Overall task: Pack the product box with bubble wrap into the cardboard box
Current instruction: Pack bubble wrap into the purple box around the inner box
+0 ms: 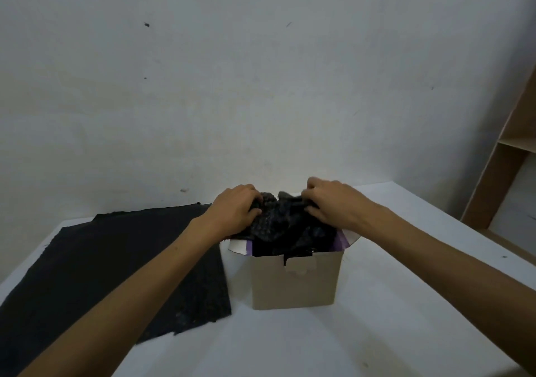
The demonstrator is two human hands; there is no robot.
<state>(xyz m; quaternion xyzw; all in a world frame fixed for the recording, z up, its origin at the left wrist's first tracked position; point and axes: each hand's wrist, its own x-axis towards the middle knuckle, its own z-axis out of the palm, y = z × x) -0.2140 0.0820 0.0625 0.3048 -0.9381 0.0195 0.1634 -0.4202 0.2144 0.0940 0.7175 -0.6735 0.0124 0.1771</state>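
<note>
A small open cardboard box [294,284] stands upright on the white table [391,304], its flaps folded outward with white and purple inner faces showing. A crumpled wad of black bubble wrap [281,220] bulges out of its top. My left hand [236,210] grips the wrap on its left side. My right hand [333,202] grips it on the right. Both hands are over the box opening. The product box is hidden under the wrap, and I cannot tell whether it is inside.
A flat sheet of black bubble wrap [121,272] lies on the table left of the box, under my left forearm. A grey wall rises right behind the table. A wooden shelf unit [504,168] stands at the far right.
</note>
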